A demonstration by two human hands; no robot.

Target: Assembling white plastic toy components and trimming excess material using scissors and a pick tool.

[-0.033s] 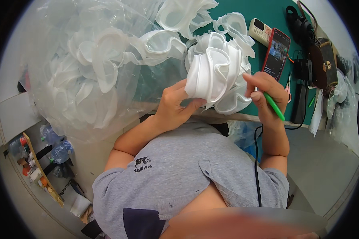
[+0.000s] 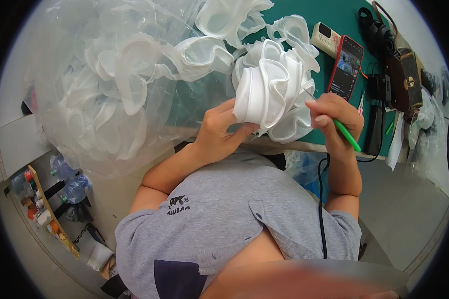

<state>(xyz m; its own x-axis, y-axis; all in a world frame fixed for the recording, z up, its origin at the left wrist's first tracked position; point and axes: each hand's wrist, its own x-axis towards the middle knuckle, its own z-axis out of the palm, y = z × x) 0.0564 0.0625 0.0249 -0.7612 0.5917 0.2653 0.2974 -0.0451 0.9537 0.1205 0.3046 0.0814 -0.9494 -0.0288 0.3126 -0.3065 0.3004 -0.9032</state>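
My left hand [image 2: 218,130] is closed on the near lower edge of a soft white goggle-shaped piece [image 2: 259,97] with a wavy raised rim. Its thumb lies under the edge. My right hand [image 2: 338,119] grips a slim green-handled tool [image 2: 348,135] whose thin metal tip points at the right side of that piece. I cannot tell whether the tip touches it. More translucent pieces of the same shape crowd behind and beside it, one [image 2: 290,124] just below on the right and another [image 2: 200,55] to the left.
A large clear plastic bag [image 2: 159,119] full of similar pieces covers the left side. On the green tabletop [image 2: 304,10] lie a red-edged phone [image 2: 346,65], a beige device [image 2: 326,39] and a brown case [image 2: 404,82]. A black cable [image 2: 321,209] hangs across my right side.
My right hand and the green-handled tool have shifted slightly to the right and down. My left hand and the white piece are almost unmoved.
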